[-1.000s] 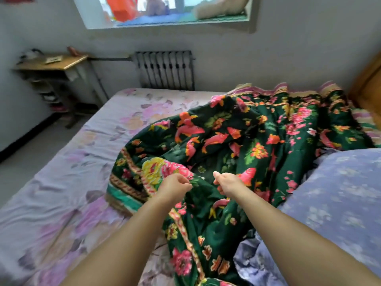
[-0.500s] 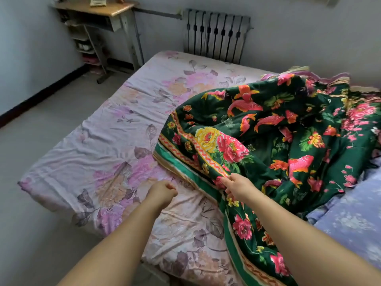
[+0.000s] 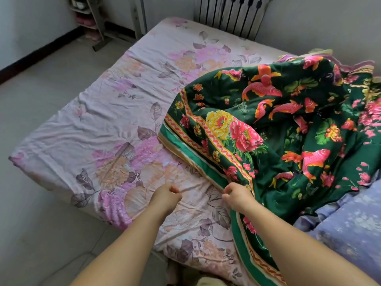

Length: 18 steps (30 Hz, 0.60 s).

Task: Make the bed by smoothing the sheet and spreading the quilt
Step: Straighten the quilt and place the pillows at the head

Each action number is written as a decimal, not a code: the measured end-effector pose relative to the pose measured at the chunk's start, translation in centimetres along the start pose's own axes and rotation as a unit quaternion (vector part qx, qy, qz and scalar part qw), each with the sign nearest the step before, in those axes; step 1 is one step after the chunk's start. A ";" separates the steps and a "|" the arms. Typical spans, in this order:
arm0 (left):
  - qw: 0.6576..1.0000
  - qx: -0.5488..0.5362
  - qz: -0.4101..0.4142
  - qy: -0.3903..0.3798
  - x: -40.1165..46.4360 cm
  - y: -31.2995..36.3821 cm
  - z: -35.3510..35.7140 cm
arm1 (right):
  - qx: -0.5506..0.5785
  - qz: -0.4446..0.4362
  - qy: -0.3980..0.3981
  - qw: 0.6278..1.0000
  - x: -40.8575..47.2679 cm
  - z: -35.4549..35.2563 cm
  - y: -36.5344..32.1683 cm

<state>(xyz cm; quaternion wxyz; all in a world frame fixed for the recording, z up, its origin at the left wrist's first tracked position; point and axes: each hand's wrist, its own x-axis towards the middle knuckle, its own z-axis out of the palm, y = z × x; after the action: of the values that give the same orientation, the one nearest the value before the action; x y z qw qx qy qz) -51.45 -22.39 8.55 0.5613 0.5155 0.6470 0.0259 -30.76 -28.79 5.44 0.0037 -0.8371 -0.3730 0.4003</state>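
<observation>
A dark green quilt (image 3: 288, 129) with red fish and flowers lies bunched on the right half of the bed. Its striped green border runs diagonally down toward me. My right hand (image 3: 237, 196) grips that border at the near edge. My left hand (image 3: 166, 198) hovers as a fist just over the pink floral sheet (image 3: 107, 124), a little left of the quilt, holding nothing. The sheet is wrinkled and bare across the bed's left half.
A lilac flowered cover (image 3: 350, 228) lies bunched at the near right. A radiator (image 3: 231, 15) stands against the wall behind the bed. A desk leg and shelf (image 3: 97, 21) sit at the far left, with grey floor (image 3: 31, 83) along the bed's left side.
My left hand let go of the quilt and moved left over the sheet. My right hand drew the quilt's border toward the near edge. The view tilted down and left.
</observation>
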 end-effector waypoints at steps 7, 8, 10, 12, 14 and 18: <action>0.999 0.018 -0.048 0.002 4.7 -0.3 1.8 | -0.069 -0.005 -0.053 0.996 5.8 5.1 0.3; 0.998 0.022 -0.054 -0.003 5.3 -0.4 2.2 | -0.077 -0.009 -0.054 0.996 6.6 5.6 0.1; 0.997 0.024 -0.067 -0.014 7.3 -0.6 3.2 | -0.085 -0.017 -0.039 0.995 9.1 6.7 0.0; 0.997 0.022 -0.076 -0.020 8.9 -1.0 4.1 | -0.101 -0.029 -0.011 0.994 11.6 7.1 -0.5; 0.996 0.026 -0.084 -0.025 10.5 -1.7 4.9 | -0.117 -0.040 0.007 0.992 14.2 7.5 -1.0; 0.993 0.040 -0.110 -0.032 12.6 -3.5 5.5 | -0.184 -0.043 0.040 0.981 18.7 8.2 -1.9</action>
<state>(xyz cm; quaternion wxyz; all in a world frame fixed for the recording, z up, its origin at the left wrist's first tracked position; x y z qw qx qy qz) -47.48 -18.27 -4.47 0.5603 0.4640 0.6817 -0.0783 -30.00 -18.05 -12.08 -0.1182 -0.8219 -0.4757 0.2903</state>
